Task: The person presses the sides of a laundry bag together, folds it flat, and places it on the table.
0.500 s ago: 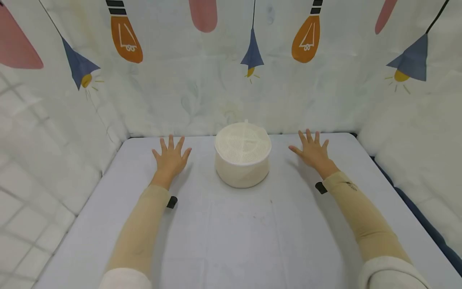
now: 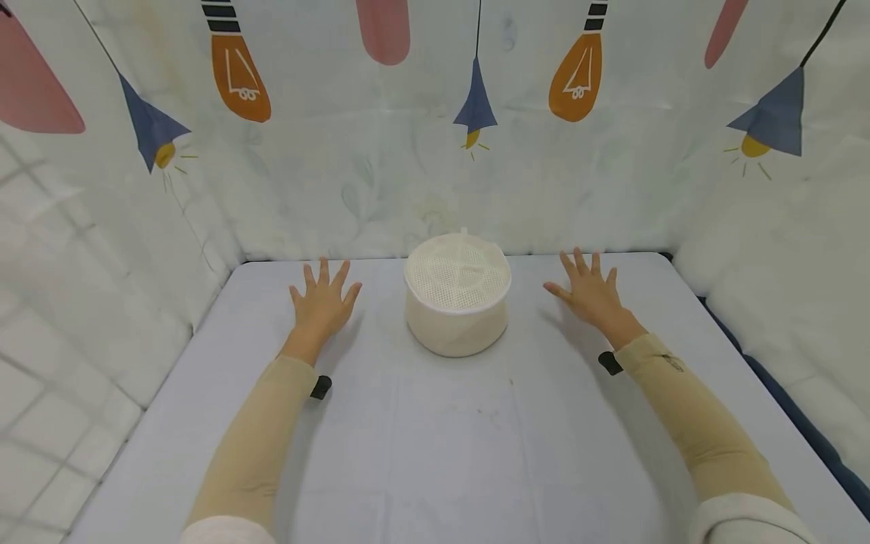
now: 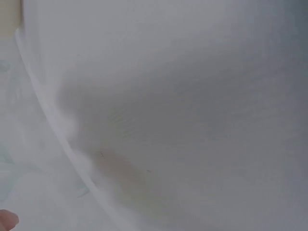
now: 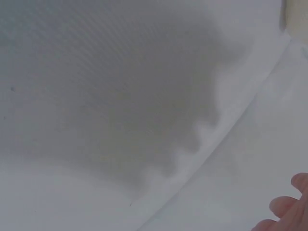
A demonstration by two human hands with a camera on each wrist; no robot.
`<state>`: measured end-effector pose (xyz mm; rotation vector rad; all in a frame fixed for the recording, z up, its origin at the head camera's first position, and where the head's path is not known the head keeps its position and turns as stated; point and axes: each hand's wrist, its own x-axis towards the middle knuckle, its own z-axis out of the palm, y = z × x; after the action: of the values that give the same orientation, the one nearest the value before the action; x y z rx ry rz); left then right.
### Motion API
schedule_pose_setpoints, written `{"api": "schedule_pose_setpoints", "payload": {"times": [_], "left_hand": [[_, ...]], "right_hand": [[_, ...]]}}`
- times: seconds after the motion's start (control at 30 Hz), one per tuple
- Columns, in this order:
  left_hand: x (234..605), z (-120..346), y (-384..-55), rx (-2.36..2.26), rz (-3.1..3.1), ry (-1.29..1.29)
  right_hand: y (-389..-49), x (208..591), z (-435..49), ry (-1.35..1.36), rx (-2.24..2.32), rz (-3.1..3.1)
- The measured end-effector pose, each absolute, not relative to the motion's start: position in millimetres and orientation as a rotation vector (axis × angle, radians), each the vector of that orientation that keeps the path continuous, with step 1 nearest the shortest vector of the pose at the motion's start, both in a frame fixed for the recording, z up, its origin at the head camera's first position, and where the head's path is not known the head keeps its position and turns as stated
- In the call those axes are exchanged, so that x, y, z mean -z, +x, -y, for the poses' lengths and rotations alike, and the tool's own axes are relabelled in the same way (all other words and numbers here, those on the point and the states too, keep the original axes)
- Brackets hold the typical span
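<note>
A round cream container (image 2: 457, 325) with a mesh top and a small tab at its back stands near the far edge of the table. To its left, my left hand (image 2: 321, 308) is spread with the fingers straight, holding nothing. On the other side, my right hand (image 2: 594, 298) is spread the same way, apart from the container. Both hands cast shadows on the table. One fingertip (image 3: 8, 220) shows in the left wrist view, and several fingers (image 4: 286, 209) in the right wrist view. A sliver of the container (image 4: 297, 21) appears at that view's top corner.
A white cloth covers the table (image 2: 455, 453). Behind it hangs a pale curtain (image 2: 306, 174) printed with lamps and bulbs, with more white fabric at both sides. A dark blue strip (image 2: 788, 400) runs along the right edge. Black wrist cameras sit under both wrists.
Both hands have drawn back very slightly toward me, fingers still spread. The container stays where it was on the table; the whole view has shifted a little.
</note>
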<state>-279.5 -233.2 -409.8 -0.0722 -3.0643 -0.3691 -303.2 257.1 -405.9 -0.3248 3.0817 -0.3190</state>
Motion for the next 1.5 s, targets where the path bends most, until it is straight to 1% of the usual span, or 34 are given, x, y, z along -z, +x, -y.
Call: {"api": "schedule_pose_setpoints", "payload": {"times": [0.27,0.6,0.8,1.17,1.5], "left_hand": [[412,227,-277,0.353,3.074,-0.113],[414,225,-273,0.401,3.045,-0.119],[411,221,-268,0.461,2.994,-0.166],[408,206,-260,0.534,2.932,-0.245],[403,190,-253,0.602,2.882,-0.302]], "right_hand": [[-294,407,-254,-0.400,0.319,-3.089],[-283,395,-246,-0.440,0.414,-3.062],[-279,390,-241,-0.490,0.511,-3.050],[-272,387,-230,-0.630,0.649,-3.074],[-264,385,-221,-0.668,0.744,-3.091]]}}
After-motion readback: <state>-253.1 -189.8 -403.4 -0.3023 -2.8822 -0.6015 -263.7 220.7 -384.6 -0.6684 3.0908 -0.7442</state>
